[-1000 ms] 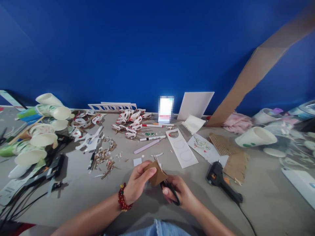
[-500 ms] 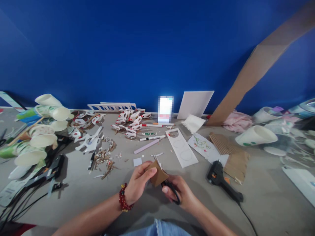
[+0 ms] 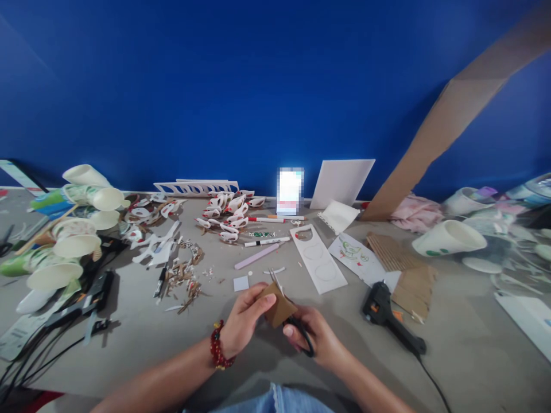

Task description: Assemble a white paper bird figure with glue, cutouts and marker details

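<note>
A small brown cardboard piece (image 3: 278,307) is pinched in my left hand (image 3: 246,319), its thumb lying on top. Black-handled scissors (image 3: 306,338) are gripped in my right hand (image 3: 316,336), with the fingers round the handles. Their blades point up and away from me, at the far edge of the cardboard, and are partly hidden by it. Just beyond my left hand lies a small white square (image 3: 241,283). A red bead bracelet (image 3: 220,347) circles my left wrist.
Right of my hands lies a black glue gun (image 3: 390,321) with its cord, near corrugated cardboard (image 3: 415,289). Ahead are a white cut-out strip (image 3: 318,261), markers (image 3: 267,242) and white bird-like pieces (image 3: 230,215). Paper cups (image 3: 77,244) and scraps (image 3: 183,275) lie left.
Both hands, the cardboard and the scissors have barely shifted. The rest looks the same.
</note>
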Motion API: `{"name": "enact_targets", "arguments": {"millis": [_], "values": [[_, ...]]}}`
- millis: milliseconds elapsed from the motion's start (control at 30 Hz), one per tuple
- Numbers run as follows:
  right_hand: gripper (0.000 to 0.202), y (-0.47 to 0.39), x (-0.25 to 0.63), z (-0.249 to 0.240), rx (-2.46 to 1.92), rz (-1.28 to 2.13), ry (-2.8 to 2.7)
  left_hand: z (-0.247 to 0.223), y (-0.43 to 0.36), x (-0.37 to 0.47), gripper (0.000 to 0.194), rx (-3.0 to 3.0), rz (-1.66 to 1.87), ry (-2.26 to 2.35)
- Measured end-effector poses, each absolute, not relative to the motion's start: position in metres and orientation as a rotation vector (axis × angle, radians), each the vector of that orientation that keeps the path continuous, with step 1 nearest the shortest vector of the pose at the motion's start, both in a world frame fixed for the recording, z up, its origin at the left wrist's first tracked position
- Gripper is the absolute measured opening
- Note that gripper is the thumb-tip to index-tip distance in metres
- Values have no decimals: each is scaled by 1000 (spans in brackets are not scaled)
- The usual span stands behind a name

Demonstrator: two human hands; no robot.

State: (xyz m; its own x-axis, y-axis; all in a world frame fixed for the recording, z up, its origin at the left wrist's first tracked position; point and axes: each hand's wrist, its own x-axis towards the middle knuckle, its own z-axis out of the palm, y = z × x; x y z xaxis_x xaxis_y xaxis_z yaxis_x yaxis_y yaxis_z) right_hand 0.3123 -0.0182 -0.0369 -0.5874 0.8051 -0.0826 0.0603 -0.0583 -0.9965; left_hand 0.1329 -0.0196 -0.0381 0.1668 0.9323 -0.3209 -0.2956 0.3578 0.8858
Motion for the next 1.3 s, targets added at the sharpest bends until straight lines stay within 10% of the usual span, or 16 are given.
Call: {"name": "enact_targets", "arguments": {"millis": [900, 1300], "values": [[53, -11, 315, -61, -1328, 1127, -1895, -31, -8, 142, 41, 764, 1066, 972], [25, 1, 344, -21, -1700, 661, -2089, -17, 10, 110, 16, 788, 1214, 1058]]}}
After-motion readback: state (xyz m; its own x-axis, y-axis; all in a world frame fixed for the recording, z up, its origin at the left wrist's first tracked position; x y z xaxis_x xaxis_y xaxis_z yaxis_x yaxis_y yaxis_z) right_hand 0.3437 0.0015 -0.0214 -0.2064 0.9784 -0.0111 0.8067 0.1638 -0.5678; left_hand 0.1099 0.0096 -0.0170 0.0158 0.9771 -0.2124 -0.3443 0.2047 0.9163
